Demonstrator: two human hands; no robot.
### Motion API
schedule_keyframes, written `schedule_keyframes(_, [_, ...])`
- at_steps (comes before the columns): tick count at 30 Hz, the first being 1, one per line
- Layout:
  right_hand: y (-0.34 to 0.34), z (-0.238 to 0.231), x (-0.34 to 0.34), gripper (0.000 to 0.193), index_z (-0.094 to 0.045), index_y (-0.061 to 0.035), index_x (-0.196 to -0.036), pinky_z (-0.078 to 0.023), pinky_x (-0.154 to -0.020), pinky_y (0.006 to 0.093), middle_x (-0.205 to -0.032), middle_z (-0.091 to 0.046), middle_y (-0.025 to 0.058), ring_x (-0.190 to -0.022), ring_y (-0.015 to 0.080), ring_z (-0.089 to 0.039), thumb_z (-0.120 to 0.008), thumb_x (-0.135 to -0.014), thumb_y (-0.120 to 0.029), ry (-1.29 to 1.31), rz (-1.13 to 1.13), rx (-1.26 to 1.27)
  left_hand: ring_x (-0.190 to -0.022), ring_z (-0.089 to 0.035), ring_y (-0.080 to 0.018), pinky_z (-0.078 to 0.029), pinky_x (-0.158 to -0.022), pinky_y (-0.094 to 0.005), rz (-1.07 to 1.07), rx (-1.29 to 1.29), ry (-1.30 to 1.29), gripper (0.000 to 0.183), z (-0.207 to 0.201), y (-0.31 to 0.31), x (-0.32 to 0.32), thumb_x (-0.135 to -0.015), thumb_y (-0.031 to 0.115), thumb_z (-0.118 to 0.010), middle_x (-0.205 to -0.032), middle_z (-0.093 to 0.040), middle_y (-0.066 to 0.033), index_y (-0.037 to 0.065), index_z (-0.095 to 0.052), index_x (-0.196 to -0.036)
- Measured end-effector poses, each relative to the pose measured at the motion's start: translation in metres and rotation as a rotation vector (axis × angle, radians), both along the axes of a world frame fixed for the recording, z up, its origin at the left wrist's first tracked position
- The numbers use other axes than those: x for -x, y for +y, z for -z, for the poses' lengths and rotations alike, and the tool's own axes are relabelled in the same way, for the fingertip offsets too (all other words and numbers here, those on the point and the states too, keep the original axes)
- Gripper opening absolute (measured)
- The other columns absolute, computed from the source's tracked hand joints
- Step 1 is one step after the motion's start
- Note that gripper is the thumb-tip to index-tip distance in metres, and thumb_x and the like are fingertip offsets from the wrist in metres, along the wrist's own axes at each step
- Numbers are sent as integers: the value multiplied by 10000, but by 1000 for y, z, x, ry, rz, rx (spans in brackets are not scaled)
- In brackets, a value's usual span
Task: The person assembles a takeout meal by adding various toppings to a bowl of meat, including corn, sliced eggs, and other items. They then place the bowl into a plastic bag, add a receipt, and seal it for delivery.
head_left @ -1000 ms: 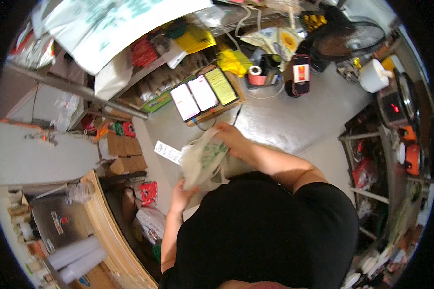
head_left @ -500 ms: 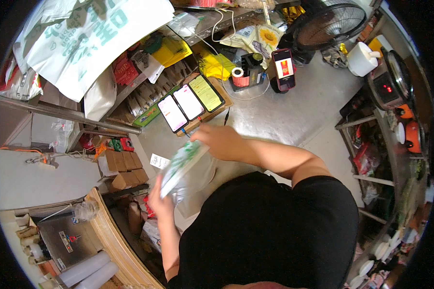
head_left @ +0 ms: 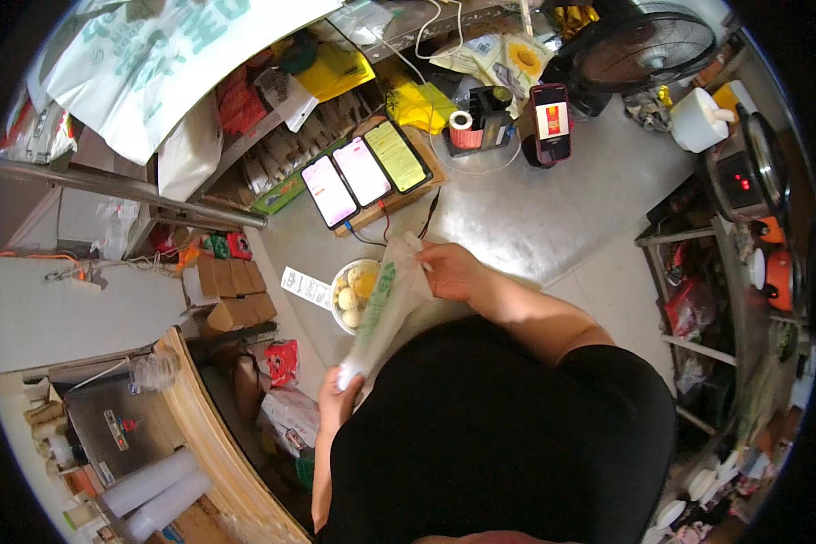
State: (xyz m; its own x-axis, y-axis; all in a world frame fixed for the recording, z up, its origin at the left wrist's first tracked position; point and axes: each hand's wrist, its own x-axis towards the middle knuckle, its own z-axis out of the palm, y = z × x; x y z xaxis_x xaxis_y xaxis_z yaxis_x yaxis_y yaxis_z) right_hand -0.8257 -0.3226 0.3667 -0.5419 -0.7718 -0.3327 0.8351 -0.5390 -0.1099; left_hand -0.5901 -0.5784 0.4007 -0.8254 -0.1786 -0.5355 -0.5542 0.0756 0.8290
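Note:
A white translucent plastic bag (head_left: 383, 304) with green print is stretched between my two hands, close to my body. My left hand (head_left: 340, 393) pinches its lower end. At the upper end my right hand (head_left: 451, 270) grips the bag's edge. Just beyond the bag, on the metal table, stands a round tub (head_left: 346, 288) filled with pale round pieces and something orange-yellow. The bag hides part of the tub's right side. Beside the tub, to its left, lies a printed paper slip (head_left: 306, 286).
Three lit phones (head_left: 361, 176) lie on a cardboard piece (head_left: 440, 168) at the table's back. Another phone (head_left: 551, 124) stands upright near a label printer (head_left: 490, 122). A black fan (head_left: 644, 50) is at the far right. A metal rack (head_left: 666, 238) borders the right side.
The bag has moved nearer my body and hangs more upright, and the tub behind it has come into view. Both hands have come down and to the right.

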Motion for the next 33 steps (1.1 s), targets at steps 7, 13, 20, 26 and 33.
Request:
schedule_keyframes(7, [9,0,-13,535,-533,-138,-1299,-483,-863,364,-1179,-574,127,-1017,253,-574,-691,-789,-161,1584,-255,-1224,-1081,-581,-219,-478,-938,-363,-656,-622,200,371,-40,4,27,-955,175,-550,-1183,-592,-123,15,-482,-1284])
schedule_keyframes(13, [-66,-34,-59,659,-473,-230,-1357,-488,-867,395,-1298,-501,85,-1080,273,-554,-721,-747,-240,2267,-794,-922,-963,-585,-148,-487,-836,-297,-629,-338,111,286,8,33,51,-947,176,-571,-1076,-627,-55,33,-565,-1194])
schedule_keyframes(20, [-73,-11,-30,538,-530,-133,-1278,-503,-677,321,-913,-641,62,-756,176,-610,-722,-800,-289,1494,-519,-1156,-927,-625,-170,-517,-822,-326,-856,-523,236,296,44,-26,-35,-942,175,-557,-1061,-645,-58,33,-563,-1202])
schedule_keyframes(26, [-64,103,15,346,-616,-4,-1054,-479,-632,287,-807,-646,69,-688,147,-584,-724,-824,-240,1066,-626,-1270,-1216,-503,-316,-402,-1034,-451,-987,-768,403,530,62,-54,-97,-944,281,-541,-1341,-509,-156,12,-400,-1378])
schedule_keyframes(33, [-29,77,5,272,-601,-13,-1111,-524,-685,245,-988,-679,79,-829,132,-650,-672,-860,-90,564,-338,-811,-1187,-530,-310,-428,-1011,-451,-1019,-920,411,490,86,-60,-93,-959,279,-518,-1319,-527,-150,9,-419,-1356])
